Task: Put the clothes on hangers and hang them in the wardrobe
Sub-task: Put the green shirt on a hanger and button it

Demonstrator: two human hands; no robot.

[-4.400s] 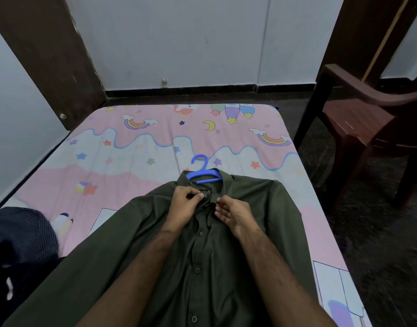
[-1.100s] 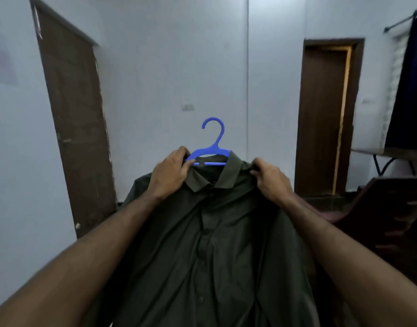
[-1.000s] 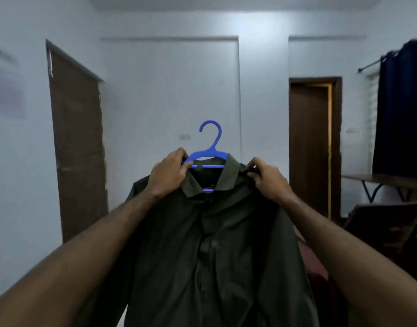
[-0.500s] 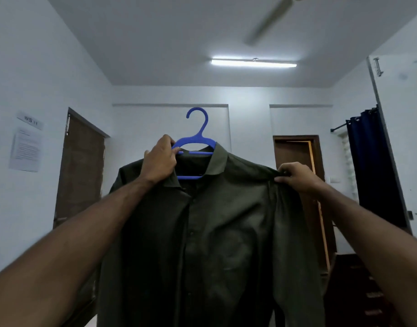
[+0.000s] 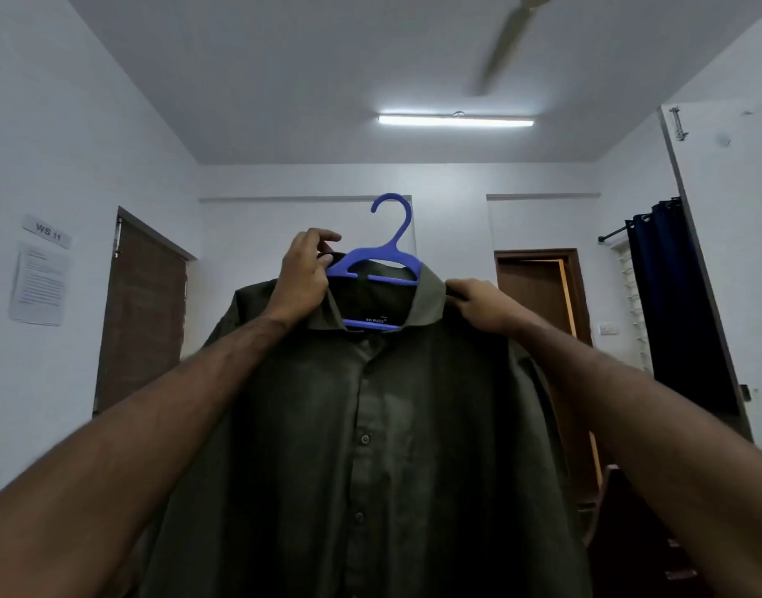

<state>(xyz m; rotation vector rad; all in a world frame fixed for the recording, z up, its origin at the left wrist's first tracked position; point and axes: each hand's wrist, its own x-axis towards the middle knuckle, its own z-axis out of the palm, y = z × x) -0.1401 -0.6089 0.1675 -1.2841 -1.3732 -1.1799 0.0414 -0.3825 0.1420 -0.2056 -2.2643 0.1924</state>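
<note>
At centre of room, olive button-up shirt [image 5: 370, 446] hangs on blue plastic hanger [image 5: 377, 269], held up at head height. Neck label reads "NO FUSS". Wall sign [image 5: 47, 231] at left reads "WS 11". Left hand [image 5: 303, 276] pinches collar beside hanger; right hand [image 5: 478, 304] grips shoulder seam. Open white wardrobe door [image 5: 728, 252] at right edge.

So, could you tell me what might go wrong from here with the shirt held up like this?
1. The left hand pinches the collar beside the blue hanger, not its hook; the hanger may tip on lifting.
2. The right hand holds only shoulder cloth of the dark green shirt; letting go early could let that side slide off.
3. The shirt blocks the view below, so the chair at lower right could be bumped.
</note>
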